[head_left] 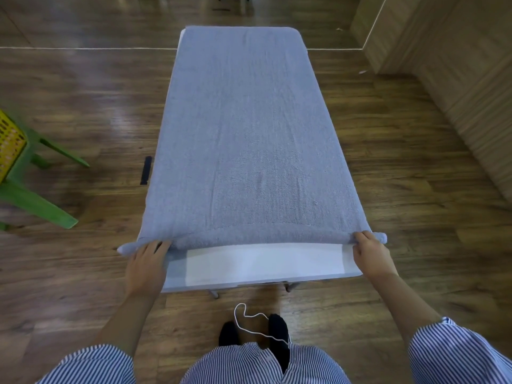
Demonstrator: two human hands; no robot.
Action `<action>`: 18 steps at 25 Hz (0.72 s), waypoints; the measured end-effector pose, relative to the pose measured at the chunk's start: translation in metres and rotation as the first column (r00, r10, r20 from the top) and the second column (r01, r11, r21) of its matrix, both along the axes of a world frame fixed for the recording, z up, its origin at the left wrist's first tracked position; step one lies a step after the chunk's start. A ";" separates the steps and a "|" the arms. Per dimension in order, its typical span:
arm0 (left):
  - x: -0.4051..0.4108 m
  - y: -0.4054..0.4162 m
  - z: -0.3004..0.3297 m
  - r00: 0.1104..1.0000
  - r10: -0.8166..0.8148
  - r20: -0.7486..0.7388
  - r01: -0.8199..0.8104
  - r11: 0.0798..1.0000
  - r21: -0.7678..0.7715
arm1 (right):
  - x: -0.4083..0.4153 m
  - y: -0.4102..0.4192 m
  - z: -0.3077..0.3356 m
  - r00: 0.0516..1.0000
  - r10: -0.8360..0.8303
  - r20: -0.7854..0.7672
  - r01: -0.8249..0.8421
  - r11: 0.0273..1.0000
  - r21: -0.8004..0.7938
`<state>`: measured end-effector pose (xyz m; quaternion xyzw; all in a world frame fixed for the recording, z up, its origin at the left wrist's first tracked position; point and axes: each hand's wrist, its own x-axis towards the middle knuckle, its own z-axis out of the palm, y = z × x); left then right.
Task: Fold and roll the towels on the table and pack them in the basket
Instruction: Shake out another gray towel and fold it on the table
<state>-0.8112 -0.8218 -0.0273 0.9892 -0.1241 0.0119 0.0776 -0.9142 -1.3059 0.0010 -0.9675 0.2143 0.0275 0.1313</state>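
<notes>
Grey-blue terry towel (243, 128), one piece, spread lengthwise over the white surface (263, 263) and covering nearly all of it; the far end reaches the far edge, and the long sides hang slightly past the left and right edges. Near hem turned over into a low first roll that runs the full width, its ends sticking out past both sides. A stitched seam line shows just beyond the roll.

Left hand (146, 261): at the left end of the roll, palm down, fingers curled onto the cloth and gripping it. Right hand (370, 252): at the right end of the roll, fingers closed on the cloth in the same way. The two hands are well apart, one at each corner of the near end.

Surface: a bare strip shows between the roll and the near edge; metal legs are partly visible beneath.

Person: striped blue-and-white sleeves (454, 353) and garment at the bottom of the view, forearms bare, dark socks (278, 331) on the floor, a thin white cord (249, 317) looping down in front of them.

Basket (9, 145): yellow, perforated, at the far left edge of the view, only part of it showing, resting on a green stool (33, 200), well apart from the surface. Contents cannot be told.

Floor (83, 101): dark wood planks, with a small black strip (146, 170) lying just left of the surface. Light wood panelling (457, 65) stands at the upper right.
</notes>
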 end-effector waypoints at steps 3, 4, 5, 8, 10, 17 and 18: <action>-0.003 0.007 0.002 1.000 -0.030 0.007 0.030 0.997 0.068 | -0.004 -0.003 0.000 0.999 -0.023 0.030 0.023 1.000 -0.003; -0.005 0.009 0.002 0.999 -0.049 0.012 0.048 0.995 0.086 | -0.005 -0.005 -0.001 0.999 -0.022 0.031 0.022 1.000 -0.014; -0.006 0.010 0.003 0.998 -0.066 0.023 0.064 0.994 0.094 | -0.006 -0.005 -0.002 0.999 -0.025 0.034 0.026 0.999 -0.021; -0.005 0.004 0.008 0.995 -0.035 0.091 0.029 0.998 0.062 | -0.004 -0.005 -0.006 0.998 -0.028 0.061 0.029 0.999 -0.019; -0.004 -0.004 0.013 0.989 0.005 0.145 -0.008 1.000 0.021 | -0.003 -0.005 -0.009 0.996 0.030 0.081 -0.026 0.999 -0.045; -0.008 -0.010 -0.002 0.987 -0.055 0.151 0.058 0.998 -0.019 | -0.012 0.003 -0.012 0.938 0.271 0.215 -0.224 0.950 -0.218; -0.007 -0.010 -0.006 0.989 -0.060 0.137 0.062 0.998 -0.012 | -0.011 0.005 -0.013 0.945 0.265 0.193 -0.223 0.951 -0.213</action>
